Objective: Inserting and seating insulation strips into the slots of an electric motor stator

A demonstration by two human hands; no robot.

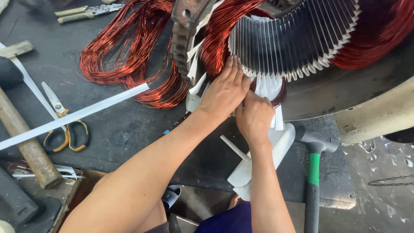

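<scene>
— What's nearest you on the bench?

— A green-handled mallet [315, 172] at the front edge, standing just beside my right hand [254, 116]; an elbow could knock it off.

— And your hands?

— Together, touching. My left hand [224, 90] lies flat, fingers straight, on the white insulation papers [269, 86] at the stator core [297, 39]'s lower rim; the right pinches one strip.

— The risk?

— I judge a hard push could crease a paper or scrape the copper coils [129, 56] beyond, near the far edge.

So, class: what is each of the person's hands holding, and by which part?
Left hand lies flat on the white slot papers at the stator's rim. Right hand pinches those papers' lower ends; exact grip hidden.
</scene>
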